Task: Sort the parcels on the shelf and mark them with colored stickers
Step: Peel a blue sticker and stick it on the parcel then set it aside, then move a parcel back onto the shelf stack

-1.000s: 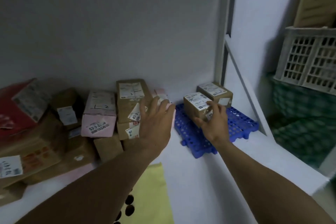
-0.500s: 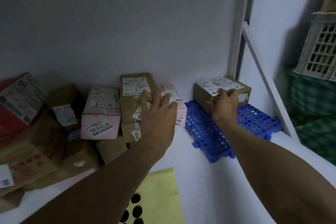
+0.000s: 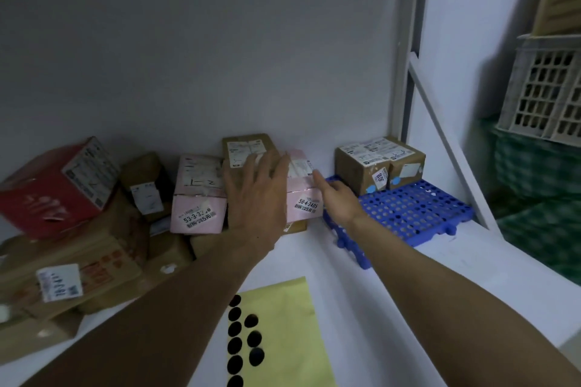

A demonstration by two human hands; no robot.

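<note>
On blue pallet (image 3: 418, 214): two brown parcels (image 3: 358, 174), touching.

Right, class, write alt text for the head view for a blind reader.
A person's left hand rests open against stacked brown parcels while the right hand reaches to a pink parcel; two boxes sit on a blue pallet.

Dim, bluish light (parcel labels softly blurred), with wide-angle bending at the edges.
</note>
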